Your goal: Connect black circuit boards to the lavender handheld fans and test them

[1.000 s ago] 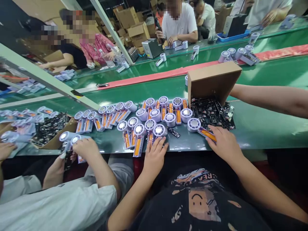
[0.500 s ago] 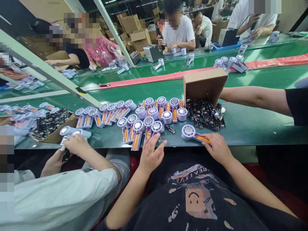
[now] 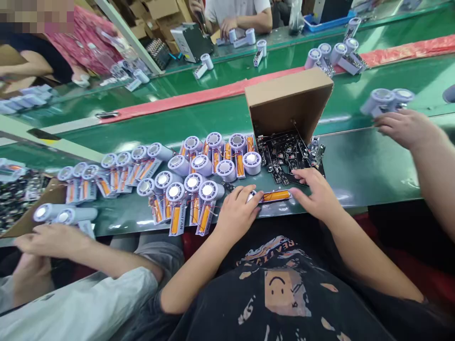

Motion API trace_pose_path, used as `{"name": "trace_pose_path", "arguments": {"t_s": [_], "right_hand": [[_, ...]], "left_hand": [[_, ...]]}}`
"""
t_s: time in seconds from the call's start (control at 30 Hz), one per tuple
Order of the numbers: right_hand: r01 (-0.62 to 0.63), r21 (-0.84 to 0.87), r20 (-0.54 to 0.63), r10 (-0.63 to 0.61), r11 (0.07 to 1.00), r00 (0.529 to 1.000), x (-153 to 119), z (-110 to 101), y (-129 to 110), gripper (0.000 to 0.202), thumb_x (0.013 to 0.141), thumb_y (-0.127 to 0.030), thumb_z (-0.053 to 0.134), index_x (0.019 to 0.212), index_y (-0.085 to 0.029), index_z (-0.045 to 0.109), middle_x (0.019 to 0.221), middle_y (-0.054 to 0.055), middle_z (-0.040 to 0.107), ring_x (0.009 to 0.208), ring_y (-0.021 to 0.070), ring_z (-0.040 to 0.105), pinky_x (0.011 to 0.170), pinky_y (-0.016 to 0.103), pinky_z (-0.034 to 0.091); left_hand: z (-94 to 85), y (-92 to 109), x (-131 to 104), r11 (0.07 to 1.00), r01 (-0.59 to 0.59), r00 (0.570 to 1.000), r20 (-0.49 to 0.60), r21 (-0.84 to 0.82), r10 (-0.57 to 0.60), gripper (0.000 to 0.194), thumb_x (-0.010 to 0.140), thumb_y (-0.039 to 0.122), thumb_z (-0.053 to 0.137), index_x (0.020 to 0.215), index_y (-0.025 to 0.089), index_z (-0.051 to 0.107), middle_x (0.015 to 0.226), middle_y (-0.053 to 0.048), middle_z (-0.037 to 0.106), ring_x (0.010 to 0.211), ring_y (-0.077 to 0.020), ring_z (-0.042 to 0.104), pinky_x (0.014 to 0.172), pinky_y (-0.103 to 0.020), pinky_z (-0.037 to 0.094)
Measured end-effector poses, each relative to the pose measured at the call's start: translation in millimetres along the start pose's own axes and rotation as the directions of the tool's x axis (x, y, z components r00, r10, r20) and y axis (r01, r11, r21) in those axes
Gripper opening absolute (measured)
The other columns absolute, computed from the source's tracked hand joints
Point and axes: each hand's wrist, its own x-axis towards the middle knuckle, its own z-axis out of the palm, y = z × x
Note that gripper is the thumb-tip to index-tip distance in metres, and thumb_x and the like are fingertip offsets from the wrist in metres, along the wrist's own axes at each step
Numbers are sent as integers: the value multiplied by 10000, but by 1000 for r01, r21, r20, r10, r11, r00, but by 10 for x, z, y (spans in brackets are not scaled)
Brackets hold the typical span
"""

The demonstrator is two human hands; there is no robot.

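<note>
A handheld fan (image 3: pixel 276 195) with an orange battery in its handle lies at the green table's front edge. Over its round head is my left hand (image 3: pixel 239 210), fingers curled around it. My right hand (image 3: pixel 316 194) has thumb and fingers apart, the thumb by the handle's right end and the fingertips near the circuit boards. Black circuit boards (image 3: pixel 284 154) spill from an open cardboard box (image 3: pixel 289 94) behind my hands. Several lilac fans (image 3: pixel 176 208) with orange batteries are grouped left of my left hand.
At right, a person's hand (image 3: pixel 405 128) holds lilac fans (image 3: pixel 382 99). At left, a co-worker's hands (image 3: pixel 53 241) are beside two fans (image 3: pixel 76 215) and a box of boards (image 3: pixel 28 199). A red strip (image 3: pixel 185 98) crosses the green surface.
My left hand has come onto the fan's head. The fan has shifted left, and my right hand has released its handle and opened. The view has turned, and the right-hand person's hand now shows with fans.
</note>
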Motion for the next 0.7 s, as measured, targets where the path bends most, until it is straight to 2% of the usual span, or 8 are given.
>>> {"name": "trace_pose_path", "arguments": {"t_s": [0.1,0.2,0.33,0.47,0.53,0.57,0.63,0.7], "right_hand": [[-186,-295,290,274,937,917,274,-72,-58,289,960,-352,480,1124,-201,664,1007,83,701,908,216,665,800,353,519],[-187,-450,389,380,873,839,506,33,-160,281,902,-407,575,998,-168,687,954,120,720,844,268,679,690,365,495],[-175,-566,347,425,806,836,587,94,-200,203,878,-308,540,896,-156,673,831,125,714,713,248,657,565,324,397],[-242,-523,103,343,817,934,399,-215,-212,185,830,-255,502,732,-190,644,720,77,680,603,204,599,507,309,326],[-111,-302,56,134,947,989,230,-370,-309,150,809,-233,515,763,-192,651,679,37,665,584,168,585,530,287,383],[1,-165,119,19,986,993,139,-405,-384,157,828,-218,507,794,-194,657,678,20,662,580,146,585,541,270,406],[210,27,256,-210,977,944,-29,-364,-548,180,857,-187,490,813,-202,664,658,-3,641,568,120,574,539,251,409],[333,99,309,-347,938,885,-140,-214,-669,226,890,-175,460,841,-203,679,641,-10,621,553,123,561,525,268,393]], "left_hand": [[-38,-1,3,1000,2,1000,8,-15,-2,389,857,169,681,1242,200,636,1284,-121,651,1131,-325,579,868,-458,556],[-78,4,-8,999,-1,1000,24,-34,2,392,859,143,662,1245,199,623,1302,-120,644,1159,-323,577,905,-475,547],[-113,-50,-116,993,-1,999,-49,-116,-5,416,891,192,642,1300,162,568,1389,-170,583,1292,-361,510,1014,-550,482],[-175,-100,-317,946,-87,954,-300,-312,-11,348,865,113,649,1203,171,595,1179,-132,679,1148,-279,608,975,-448,502],[-188,-70,-396,831,-123,957,-286,-542,-45,295,894,114,610,1176,200,602,1015,-66,704,917,-183,657,857,-341,534],[-177,-39,-420,721,-98,977,-205,-686,-62,282,929,174,595,1208,210,590,975,-50,704,819,-153,651,790,-306,542],[-114,45,-440,401,38,999,20,-915,-50,371,975,396,558,1300,217,543,989,-63,704,746,-141,647,705,-287,552],[-9,135,-441,91,159,986,154,-983,-57,455,950,549,546,1252,209,567,1007,-78,697,781,-159,663,704,-300,561]]}}
